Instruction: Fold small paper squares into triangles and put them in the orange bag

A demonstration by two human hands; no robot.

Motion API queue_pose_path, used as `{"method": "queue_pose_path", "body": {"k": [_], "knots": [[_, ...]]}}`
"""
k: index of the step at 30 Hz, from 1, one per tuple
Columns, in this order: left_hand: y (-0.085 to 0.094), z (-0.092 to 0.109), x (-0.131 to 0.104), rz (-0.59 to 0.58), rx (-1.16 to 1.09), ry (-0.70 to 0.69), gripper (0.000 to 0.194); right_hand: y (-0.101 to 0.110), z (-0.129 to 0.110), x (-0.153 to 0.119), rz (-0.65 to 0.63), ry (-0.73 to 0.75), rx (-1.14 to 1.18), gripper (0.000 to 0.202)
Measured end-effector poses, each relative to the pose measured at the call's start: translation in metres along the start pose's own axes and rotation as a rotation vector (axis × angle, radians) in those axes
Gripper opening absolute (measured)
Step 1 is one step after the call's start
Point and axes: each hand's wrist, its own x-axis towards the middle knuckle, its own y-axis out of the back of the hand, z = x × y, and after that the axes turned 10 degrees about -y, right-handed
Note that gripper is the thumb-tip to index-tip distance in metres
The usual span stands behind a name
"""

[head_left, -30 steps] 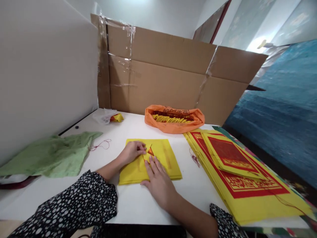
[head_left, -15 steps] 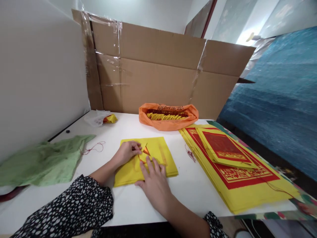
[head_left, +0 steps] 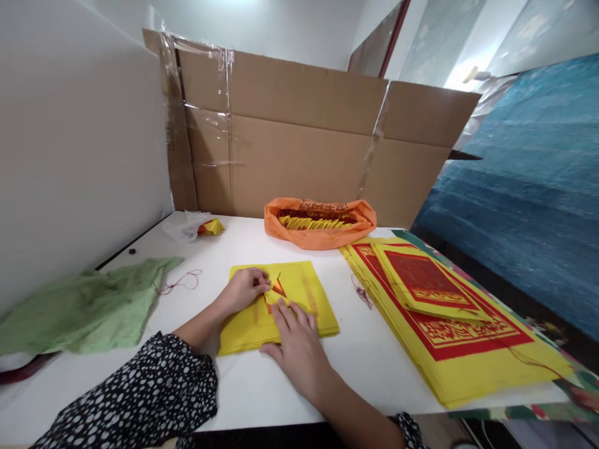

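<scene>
A stack of yellow paper [head_left: 299,274] lies on the white table in front of me. On it is a small folded yellow paper with an orange-red shiny part [head_left: 279,288]. My left hand [head_left: 246,288] pinches the left edge of the folded paper between thumb and fingers. My right hand [head_left: 299,343] rests palm down, its fingers spread and fingertips on the lower part of the folded paper, thumb out to the left on the stack. The fingertips hide part of the fold.
An orange bag [head_left: 318,239] full of folded yellow pieces stands behind. Red-printed yellow sheets [head_left: 468,368] are stacked at right. At left are a green cloth [head_left: 107,305], red string [head_left: 178,284] and a plastic bag [head_left: 185,226]. Cardboard [head_left: 299,149] stands behind.
The view has shifted slightly. My right fingertips have drawn a little closer together on the folded paper, and more of the orange-red part shows. My left hand keeps its pinch.
</scene>
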Motion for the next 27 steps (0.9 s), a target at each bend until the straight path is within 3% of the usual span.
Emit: {"method": "queue_pose_path", "body": {"k": [6,10,12,17,21,27], "knots": [[-0.003,-0.005,0.001,0.008,-0.005,-0.019,0.025,0.003,0.004,0.001,-0.014,0.016,-0.018,0.070],[-0.003,-0.001,0.000,0.047,0.267,-0.151,0.012,0.008,0.006,0.004,-0.078,0.051,-0.018,0.069],[-0.003,0.002,0.001,0.025,0.339,-0.155,0.024,0.012,0.006,0.006,-0.136,0.059,-0.015,0.068],[0.003,0.005,0.008,-0.106,0.276,-0.132,0.058,0.027,0.002,0.012,-0.216,0.045,-0.014,0.071],[0.007,0.006,0.016,-0.132,0.256,-0.096,0.074,0.038,0.004,0.016,-0.210,0.031,-0.007,0.055],[0.005,0.007,0.009,0.019,-0.004,-0.007,0.044,0.048,0.011,0.039,-0.195,0.092,0.110,0.035]]}}
